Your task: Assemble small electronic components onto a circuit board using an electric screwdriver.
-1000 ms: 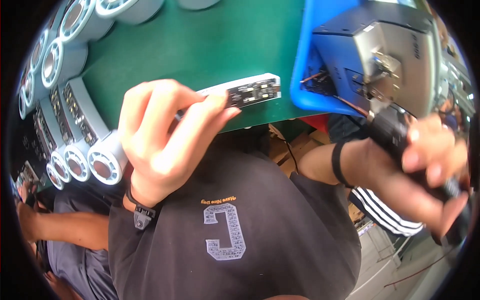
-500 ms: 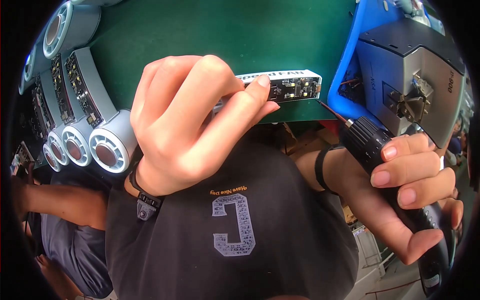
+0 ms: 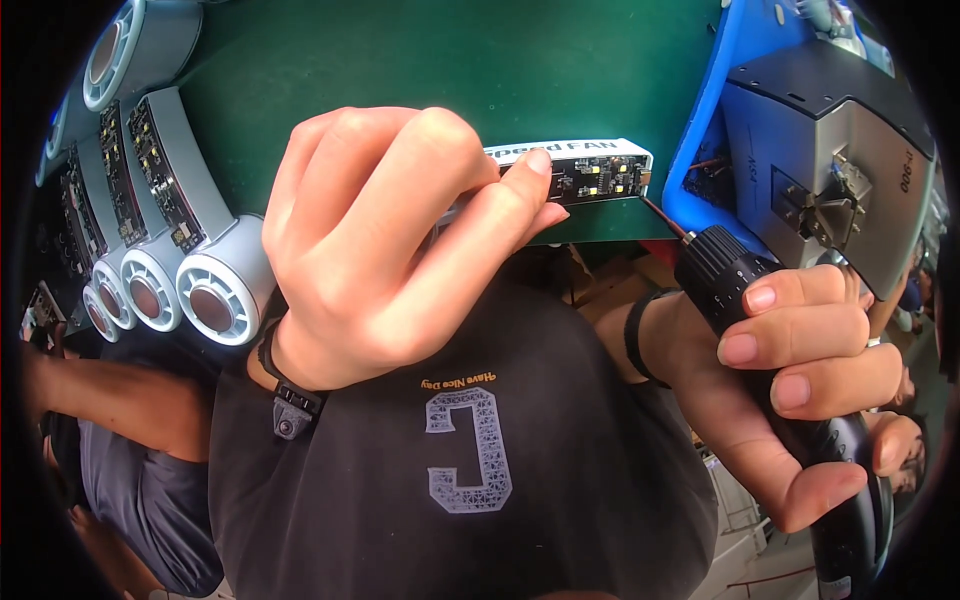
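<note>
My left hand (image 3: 370, 240) is closed, thumb and fingers pinching a white curved plastic housing (image 3: 607, 148) over the green mat. A black circuit board (image 3: 625, 178) with small yellowish lights is set along the housing's side; my hand hides its left part. An electric screwdriver (image 3: 728, 275), black with a ribbed collar, is gripped in my right hand (image 3: 800, 345). Its thin bit points up and left, and the tip is at the lower corner of the housing's right end. Whether the tip touches cannot be made out.
Several pale blue fan bodies with round ends (image 3: 218, 300) and bare boards stand at left. A blue tray (image 3: 690, 180) at right borders a silver and black screw feeder (image 3: 850, 150). Another person's arm (image 3: 130, 405) is at far left. Green mat (image 3: 420, 60) covers the table.
My right hand and the screwdriver have shifted slightly left, the bit still beside the housing's right end. The housing in my left hand has slid a little to the right.
</note>
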